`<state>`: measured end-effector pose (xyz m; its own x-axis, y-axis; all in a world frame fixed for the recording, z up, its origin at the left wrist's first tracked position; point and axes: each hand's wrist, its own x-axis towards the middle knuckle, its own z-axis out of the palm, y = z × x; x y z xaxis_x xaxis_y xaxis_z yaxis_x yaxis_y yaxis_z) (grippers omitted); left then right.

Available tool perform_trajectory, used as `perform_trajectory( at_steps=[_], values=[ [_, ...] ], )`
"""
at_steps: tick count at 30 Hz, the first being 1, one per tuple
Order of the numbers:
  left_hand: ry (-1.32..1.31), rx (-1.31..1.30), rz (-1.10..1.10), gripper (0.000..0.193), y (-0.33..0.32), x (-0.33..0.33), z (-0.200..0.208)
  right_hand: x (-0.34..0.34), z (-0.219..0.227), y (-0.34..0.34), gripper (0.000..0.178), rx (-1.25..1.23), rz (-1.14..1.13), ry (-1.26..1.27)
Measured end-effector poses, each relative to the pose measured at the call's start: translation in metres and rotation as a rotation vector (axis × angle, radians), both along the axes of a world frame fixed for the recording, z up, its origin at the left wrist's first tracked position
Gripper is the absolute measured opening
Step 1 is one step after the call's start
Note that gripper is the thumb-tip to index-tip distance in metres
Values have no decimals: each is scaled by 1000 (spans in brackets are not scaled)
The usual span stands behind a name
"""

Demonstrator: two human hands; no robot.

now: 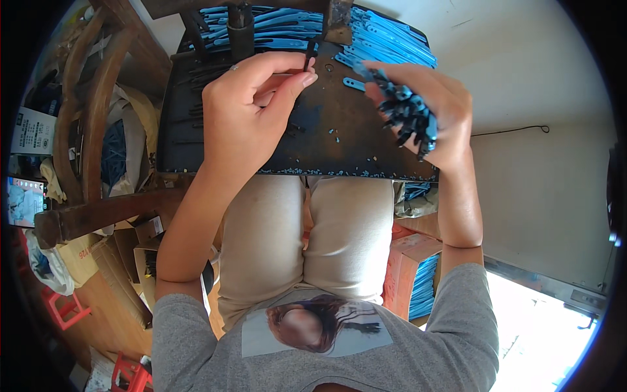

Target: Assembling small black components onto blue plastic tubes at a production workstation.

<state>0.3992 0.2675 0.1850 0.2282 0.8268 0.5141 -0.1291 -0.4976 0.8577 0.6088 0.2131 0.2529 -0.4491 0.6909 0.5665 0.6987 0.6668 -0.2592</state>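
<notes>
A person seated at a dark, worn table, seen from above, has both bare hands raised over it.

The left hand is over the middle of the table, toward its far side. Its grip is closed, thumb and forefinger pinched together on a small black piece. The piece stands nearly upright between the fingertips, its top poking out beyond them; its lower end is partly hidden by the thumb.

The right hand, over the table's right side, has its grip wrapped around a bundle of blue and black strips. The bundle lies across the palm, its dark ends fanning out toward the person's lap; this part is slightly blurred. The black piece in the left grip is well apart from this bundle, to its left.

A single light-blue strip end with holes shows just left of the right fingers; whether they touch it cannot be told. Beyond the hands, a heap of blue strips covers the table's far edge, and thin black strips lie along its left side. Small blue crumbs line the near edge. Below right, a carton holds more blue strips.
</notes>
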Motion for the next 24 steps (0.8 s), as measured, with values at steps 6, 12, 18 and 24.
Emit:
perform_trajectory(
  at_steps=[6,12,18,24],
  values=[
    [28,14,30,11,0,2,5,-13,-13,14,39,-15,23,35],
    [3,-75,28,15,0,2,3,-25,-25,22,41,111,69,136],
    [-1,-26,26,17,-1,-1,4,-34,-26,21,36,128,40,79],
    [-91,-133,-65,17,0,-6,10,-23,-29,25,43,275,43,-24]
  ],
)
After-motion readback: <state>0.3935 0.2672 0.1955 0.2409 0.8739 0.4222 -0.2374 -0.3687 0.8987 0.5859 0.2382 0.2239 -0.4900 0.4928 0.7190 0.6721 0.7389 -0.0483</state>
